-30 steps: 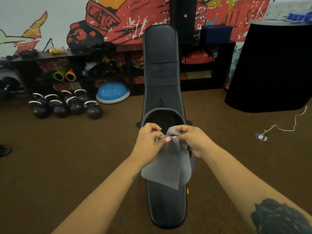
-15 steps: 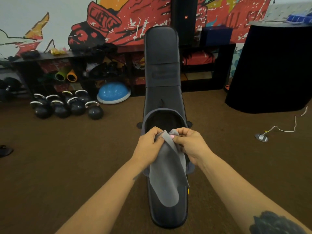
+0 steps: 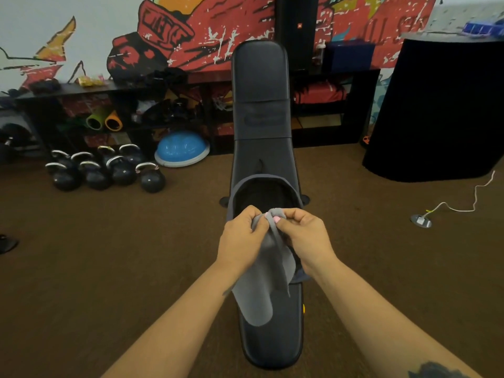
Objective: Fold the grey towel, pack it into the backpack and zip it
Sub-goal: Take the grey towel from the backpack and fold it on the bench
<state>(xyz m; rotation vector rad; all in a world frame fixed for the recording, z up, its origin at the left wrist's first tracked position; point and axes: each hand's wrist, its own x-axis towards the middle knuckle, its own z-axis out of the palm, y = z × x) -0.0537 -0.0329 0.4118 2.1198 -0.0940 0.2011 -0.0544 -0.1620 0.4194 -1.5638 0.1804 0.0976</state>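
The grey towel (image 3: 255,293) hangs doubled lengthwise from both my hands, its lower end draped over the black weight bench (image 3: 263,77). My left hand (image 3: 241,241) and my right hand (image 3: 304,237) pinch its top edge together, fingertips almost touching. Just beyond my hands the dark backpack (image 3: 237,192) lies on the bench with its main opening gaping wide and a black interior showing. My hands hide the near part of the backpack.
Several black kettlebells (image 3: 109,170) and a blue balance dome (image 3: 181,148) sit on the brown carpet to the left. A low black shelf (image 3: 81,90) runs along the mural wall. A black draped table (image 3: 441,110) stands at the right, with a white cable and floor socket (image 3: 421,221) nearby.
My hands have brought the towel's top corners together, so the towel has gone from a wide sheet to a narrow hanging fold. The hands have shifted slightly toward the backpack opening.
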